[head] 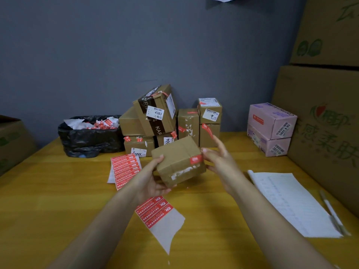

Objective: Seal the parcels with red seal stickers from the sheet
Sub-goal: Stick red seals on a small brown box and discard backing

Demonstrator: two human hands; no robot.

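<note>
Left of the parcel (177, 157) a sticker sheet (126, 169) lies on the worktop (58, 191); the left hand (149, 183) grips the raised parcel's lower left corner. The right hand (219, 160), fingers spread, touches its right edge beside a red sticker (196, 159).

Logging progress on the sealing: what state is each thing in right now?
Parcel, held up, one sticker over its edge.
Left hand, grips parcel.
Right hand, touches parcel's right side.
Near sheet, partly peeled.
Bin, holds scraps.
Notebook, open.

Brown parcel (177, 162), red sticker (196, 159), yellow table (58, 191).
</note>
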